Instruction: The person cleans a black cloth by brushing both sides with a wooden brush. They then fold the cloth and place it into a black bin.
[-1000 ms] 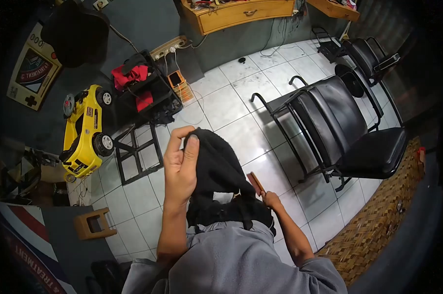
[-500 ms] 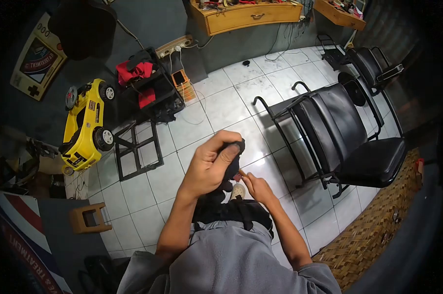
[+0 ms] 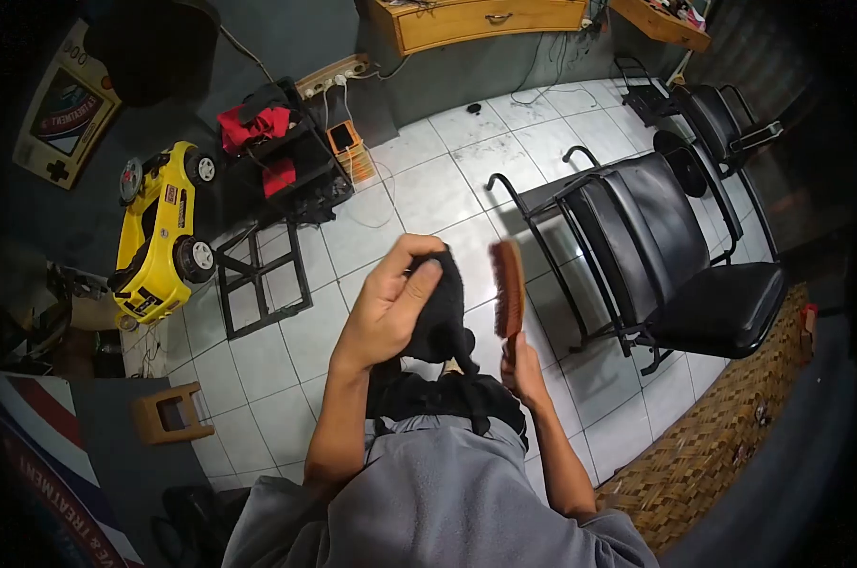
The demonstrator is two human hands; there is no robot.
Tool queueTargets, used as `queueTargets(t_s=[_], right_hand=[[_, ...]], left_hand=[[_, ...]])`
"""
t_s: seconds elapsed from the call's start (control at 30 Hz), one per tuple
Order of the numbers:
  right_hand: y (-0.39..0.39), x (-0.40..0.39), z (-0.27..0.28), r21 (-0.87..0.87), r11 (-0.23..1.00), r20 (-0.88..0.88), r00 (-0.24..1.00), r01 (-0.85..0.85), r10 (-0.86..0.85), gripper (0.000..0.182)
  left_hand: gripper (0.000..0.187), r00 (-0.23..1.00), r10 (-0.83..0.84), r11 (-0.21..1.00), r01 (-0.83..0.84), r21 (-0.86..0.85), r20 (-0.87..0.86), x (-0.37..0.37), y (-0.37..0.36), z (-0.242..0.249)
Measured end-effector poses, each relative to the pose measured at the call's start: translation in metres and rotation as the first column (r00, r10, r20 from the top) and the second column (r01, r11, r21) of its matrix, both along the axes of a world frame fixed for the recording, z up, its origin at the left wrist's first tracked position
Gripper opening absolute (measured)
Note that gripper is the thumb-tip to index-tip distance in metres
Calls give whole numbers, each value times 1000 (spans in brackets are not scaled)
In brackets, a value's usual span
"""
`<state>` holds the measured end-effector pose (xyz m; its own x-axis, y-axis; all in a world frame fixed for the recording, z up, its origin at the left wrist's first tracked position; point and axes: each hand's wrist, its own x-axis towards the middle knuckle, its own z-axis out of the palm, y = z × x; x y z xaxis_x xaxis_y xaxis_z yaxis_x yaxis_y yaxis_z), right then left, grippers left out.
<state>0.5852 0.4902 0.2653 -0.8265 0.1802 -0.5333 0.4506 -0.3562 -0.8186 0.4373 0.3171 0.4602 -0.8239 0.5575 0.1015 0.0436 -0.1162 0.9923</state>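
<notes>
My left hand [image 3: 383, 312] pinches the upper edge of a black cloth item [image 3: 441, 317] between thumb and fingers. The dark fabric hangs down in front of my waist, with a narrow strip trailing at its lower right; its exact kind does not show. Just to the right, my right hand [image 3: 525, 377] is closed around the handle of a wooden brush [image 3: 512, 289]. The brush stands upright, its reddish-brown bristles facing left toward the cloth, with a gap between the two.
Black padded chairs [image 3: 637, 227] stand on the tiled floor to the right, beside a woven mat [image 3: 703, 445]. Leftward are a yellow toy car [image 3: 168, 232], a black metal frame [image 3: 263, 284], a brown stool [image 3: 173, 415] and a dark cart [image 3: 301, 161]. A wooden drawer unit [image 3: 490, 26] is on the far wall.
The brush has come up from low behind the cloth to upright on its right, in my right hand. The cloth now hangs more spread out under my left hand, which has shifted slightly left.
</notes>
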Motion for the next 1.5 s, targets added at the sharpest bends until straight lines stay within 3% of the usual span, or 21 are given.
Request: queueTargets(t_s=[0.03,0.13,0.17,0.2,0.27,0.3,0.37,0.43,0.5,0.67,0.77,0.87,0.93,1.0,1.07,1.1,1.13,1.17,1.23,1.43,1.5], right_hand=[[-4,-9,30,-250,968,-53,998,24,-38,50],[-9,-25,78,-277,934,-347,930,-224,120,52],[-7,-27,71,-193,934,-334,915,-300,224,53],[-12,-31,70,85,959,-307,909,-269,282,55],[-8,-43,39,446,815,-174,858,-369,484,59],[-7,-42,21,445,815,-177,856,-372,486,59],[-3,-30,-23,719,350,382,762,-601,523,60],[3,-8,-81,620,317,572,690,-718,443,61],[10,19,-128,615,297,645,683,-730,343,60],[13,45,-146,594,413,684,704,-690,193,55],[12,29,-126,527,819,285,955,-226,80,51],[-11,-8,12,-51,997,-51,996,64,-67,42],[-21,-17,60,-262,965,-187,982,-17,-34,36],[-31,-24,64,23,989,-378,914,-147,145,36],[-33,-34,47,263,928,-325,881,-264,343,43],[-30,-34,24,266,926,-327,879,-268,348,43],[-24,-33,-11,567,728,-115,838,-386,534,46],[-17,-30,-42,767,422,144,770,-484,622,50],[-7,-11,-95,634,279,530,668,-721,523,54],[16,36,-156,560,334,693,649,-758,314,55],[16,33,-153,643,457,556,785,-615,274,56]], left_hand=[[14,999,-26,999,24,-42,-35,1,4,4],[13,990,-127,986,119,-114,-67,0,11,9],[12,969,-121,987,94,-134,-214,-1,11,8],[12,968,-124,986,96,-137,-216,-1,7,10],[12,951,-208,978,210,-17,-227,0,-2,16],[11,959,-147,985,163,47,-241,1,-6,15],[9,962,-42,993,70,98,-268,2,-17,15],[5,956,90,984,-42,175,-279,2,-23,18],[5,959,115,982,-70,174,-259,2,-27,12],[8,921,183,983,-169,71,-345,4,-22,-1],[10,955,115,986,-143,-86,-273,1,-19,-16],[12,983,33,971,-74,-229,-179,4,-10,-12],[10,989,-104,943,64,-327,-106,4,-1,-1],[10,992,-116,938,92,-335,-52,1,3,0],[11,959,-123,980,76,-186,-255,-4,4,-7],[8,968,-115,990,93,-110,-222,-2,5,12],[8,968,-107,990,84,-109,-227,-4,3,15],[7,931,57,998,-57,11,-360,-7,0,17],[7,875,256,964,-200,174,-412,-12,-11,23],[12,896,428,896,-402,189,-121,-12,-30,16],[13,921,360,932,-362,13,-147,-10,-28,14]])
